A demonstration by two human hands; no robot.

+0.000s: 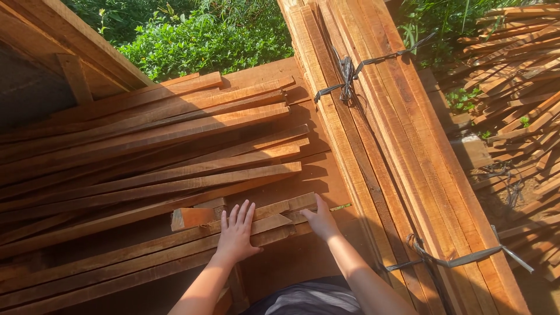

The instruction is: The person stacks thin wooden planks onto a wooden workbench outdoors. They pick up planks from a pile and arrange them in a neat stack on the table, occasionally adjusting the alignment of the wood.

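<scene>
From the head camera I look down on a loose heap of wooden slats fanned out across a board platform, their right ends stepped rather than flush, so they lie as dropped, not squared up. Nearest me sit a few short slats with ends roughly in line, and both hands are on them. My left hand lies flat on top, palm down, fingers spread wide and straight, gripping nothing; it reads as pressing the pieces down to keep them from sliding. A short block rests just left of those fingers. My right hand meets the right ends of the same slats, wrist bent inward, fingers partly curled against the end grain; I think it pushes rather than grasps, though shadow hides the fingertips. Both forearms reach forward from the near edge, the right angled in from the right. To the right runs a long bundle of planks, cinched with metal strapping.
</scene>
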